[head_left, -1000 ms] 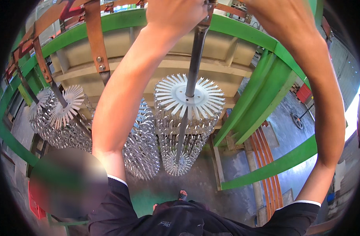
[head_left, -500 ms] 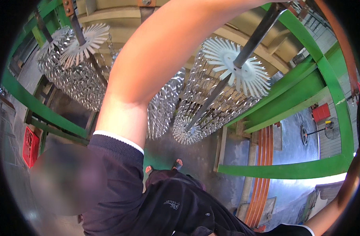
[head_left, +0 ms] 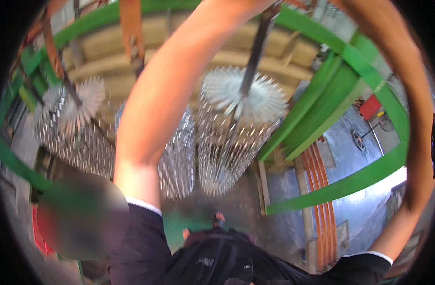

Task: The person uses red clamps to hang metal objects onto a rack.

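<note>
Both my arms are raised, and my hands lie beyond the top edge. My left forearm (head_left: 179, 61) crosses the middle of the view and ends near the upper part of a dark metal rod (head_left: 259, 47); whether the hand touches the rod is hidden. My right forearm (head_left: 412, 147) curves up along the right rim. Down the rod sits a round, pale metal disc (head_left: 222, 92) with slotted, spoke-like edges. Beneath it hang rows of shiny small metal pieces (head_left: 227, 147), blurred by motion. A similar hanging bundle (head_left: 177, 161) is partly behind my left arm.
More discs (head_left: 84, 97) with strands hang at the left. A green steel frame (head_left: 369, 61) runs across the top and right. Orange bars (head_left: 322, 204) lie on the right, with a wheeled fan (head_left: 359, 140) and a red crate (head_left: 370, 107) beyond.
My view has shifted, so the racks now appear further left and lower. My right arm has risen along the right rim. My left arm stays raised.
</note>
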`<state>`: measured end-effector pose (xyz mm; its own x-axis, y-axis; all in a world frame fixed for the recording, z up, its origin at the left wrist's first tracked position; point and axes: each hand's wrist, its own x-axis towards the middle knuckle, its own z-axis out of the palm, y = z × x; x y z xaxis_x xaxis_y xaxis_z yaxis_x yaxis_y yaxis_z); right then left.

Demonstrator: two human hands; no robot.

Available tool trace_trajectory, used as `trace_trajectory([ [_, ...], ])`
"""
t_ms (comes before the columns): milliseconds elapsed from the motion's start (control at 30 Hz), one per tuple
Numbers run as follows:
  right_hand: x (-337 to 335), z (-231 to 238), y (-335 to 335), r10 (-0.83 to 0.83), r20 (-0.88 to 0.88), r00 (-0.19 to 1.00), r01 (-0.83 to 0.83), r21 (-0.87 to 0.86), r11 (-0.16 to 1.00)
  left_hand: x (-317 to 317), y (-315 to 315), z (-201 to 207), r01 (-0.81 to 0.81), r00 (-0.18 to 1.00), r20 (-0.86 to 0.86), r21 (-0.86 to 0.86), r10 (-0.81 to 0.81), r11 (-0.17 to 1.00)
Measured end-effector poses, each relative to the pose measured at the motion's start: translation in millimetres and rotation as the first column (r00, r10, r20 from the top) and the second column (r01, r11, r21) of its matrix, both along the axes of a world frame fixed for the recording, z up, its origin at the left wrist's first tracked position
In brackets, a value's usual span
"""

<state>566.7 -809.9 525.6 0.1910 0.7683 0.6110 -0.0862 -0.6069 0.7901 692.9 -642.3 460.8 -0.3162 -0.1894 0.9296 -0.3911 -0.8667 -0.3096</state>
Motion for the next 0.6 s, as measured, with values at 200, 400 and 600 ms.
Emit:
trace_trajectory([
  [200,-19,43,-36,0.119,0.027,0.992,-0.121,0.056,0.991,-41,-19,26,0.211,0.974,-0.080,-0.020,-0.212,0.977],
  [400,-3,39,-30,0.097,0.205,0.974,-0.079,-0.094,0.992,-28,-12,22,0.089,0.994,-0.054,-0.058,-0.093,0.994],
  [600,-19,28,-23,-0.060,-0.011,0.998,0.061,0.092,0.994,-34,-13,16,0.013,0.995,-0.093,-0.115,-0.023,0.993],
])
